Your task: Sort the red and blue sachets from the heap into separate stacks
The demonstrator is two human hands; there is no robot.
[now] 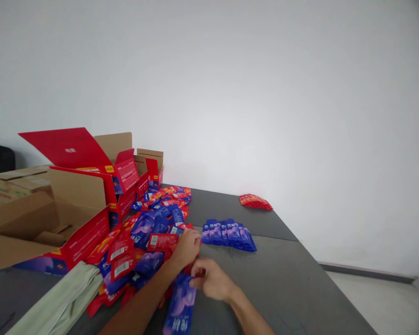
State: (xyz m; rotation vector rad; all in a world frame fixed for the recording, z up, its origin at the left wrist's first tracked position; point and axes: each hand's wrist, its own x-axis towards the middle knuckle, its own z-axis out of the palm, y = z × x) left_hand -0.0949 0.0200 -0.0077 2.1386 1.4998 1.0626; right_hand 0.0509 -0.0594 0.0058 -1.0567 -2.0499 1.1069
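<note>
My right hand (212, 278) pinches the top end of a blue packet (180, 308) that has a pale purple fruit print and white lettering. The packet hangs toward me at the front of the table. Just beyond it, my left hand (187, 247) is at the right edge of a loose pile of red and blue packets (162, 242), fingers curled; what they hold, if anything, is hidden. To the right of my left hand lies an overlapping row of blue packets (226, 234).
A fanned stack of red packets (255, 201) lies near the table's far right edge. Open red cartons (87, 235) stand along the left, with a brown cardboard box (21, 184) behind. The dark table (265, 279) runs to a white wall.
</note>
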